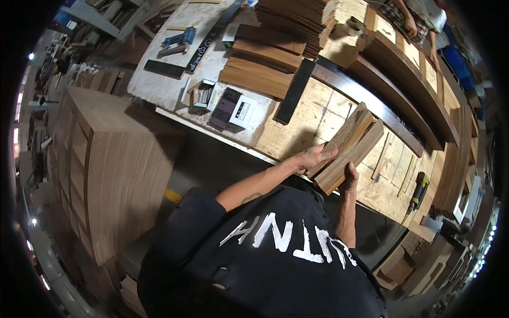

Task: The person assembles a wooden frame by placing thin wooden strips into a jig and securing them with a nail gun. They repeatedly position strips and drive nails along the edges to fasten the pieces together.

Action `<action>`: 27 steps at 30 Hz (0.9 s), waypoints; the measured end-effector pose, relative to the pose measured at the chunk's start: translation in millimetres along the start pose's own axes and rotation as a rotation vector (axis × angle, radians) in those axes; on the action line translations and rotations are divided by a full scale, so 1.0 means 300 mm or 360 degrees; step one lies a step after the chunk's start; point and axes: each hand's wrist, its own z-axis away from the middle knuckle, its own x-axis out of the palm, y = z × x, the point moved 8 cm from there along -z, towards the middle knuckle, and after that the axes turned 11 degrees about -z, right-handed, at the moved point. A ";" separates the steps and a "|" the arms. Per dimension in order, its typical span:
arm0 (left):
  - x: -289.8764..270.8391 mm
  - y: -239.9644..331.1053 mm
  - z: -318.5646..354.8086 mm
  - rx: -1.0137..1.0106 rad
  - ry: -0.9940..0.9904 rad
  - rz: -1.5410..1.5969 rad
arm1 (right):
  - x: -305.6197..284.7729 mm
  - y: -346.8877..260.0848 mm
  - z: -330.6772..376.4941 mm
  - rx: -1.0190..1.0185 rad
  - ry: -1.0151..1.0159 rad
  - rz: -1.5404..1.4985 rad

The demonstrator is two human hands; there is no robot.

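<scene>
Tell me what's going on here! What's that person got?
A person in a black shirt stands at a workbench, holding long brown wooden pieces together, with the left hand on one side and the right hand on the other. Stacked wood strips and a blue tool lie farther back. Another person is across the bench.

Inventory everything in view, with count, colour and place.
worktable: one, pale, ahead
held wood pieces: at least two, brown, near table edge
wood strips: many, brown, stacked far side
long boards: several, dark brown, table's right
black bar: one, black, beside strips
nail gun: one, blue, far left
power tool: one, yellow-green and black, right
wooden cabinet: one, brown, left
co-worker: one, pale top, upper right
shirt: one, black, bottom centre
left fingers: several, bare, on wood
right fingers: several, bare, on wood
</scene>
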 end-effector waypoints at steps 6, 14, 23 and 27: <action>0.009 0.043 -0.008 0.0406 0.0080 -0.0525 | -0.129 0.009 0.064 -0.0266 0.0206 -0.0137; -0.300 0.082 -0.022 0.0193 0.1160 -0.1628 | -0.274 -0.010 0.129 -0.0482 0.0238 -0.0542; -0.347 0.075 -0.138 -0.0202 0.1186 -0.2482 | -0.269 0.037 0.189 -0.0420 0.0345 -0.0588; -0.374 0.022 -0.212 -0.0016 0.1086 -0.2686 | -0.272 0.033 0.198 -0.0433 0.0329 -0.0558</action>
